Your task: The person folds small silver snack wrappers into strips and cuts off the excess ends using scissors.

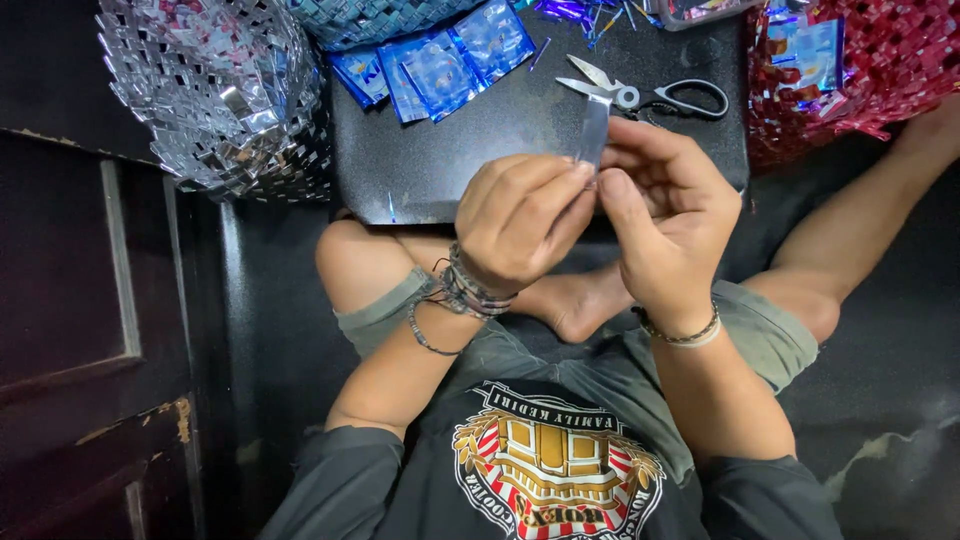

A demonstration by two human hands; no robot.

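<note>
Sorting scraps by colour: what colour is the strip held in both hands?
Silvery grey strip, seen in the head view.

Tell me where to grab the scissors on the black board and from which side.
Take the scissors by the black finger loops at their right end, coming from the right. They lie flat and open, blades pointing left toward the foil strip, so the loops are probably the safer grip.

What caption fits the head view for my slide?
Seated cross-legged, left hand and right hand fold a silvery strip above a black board.
</note>
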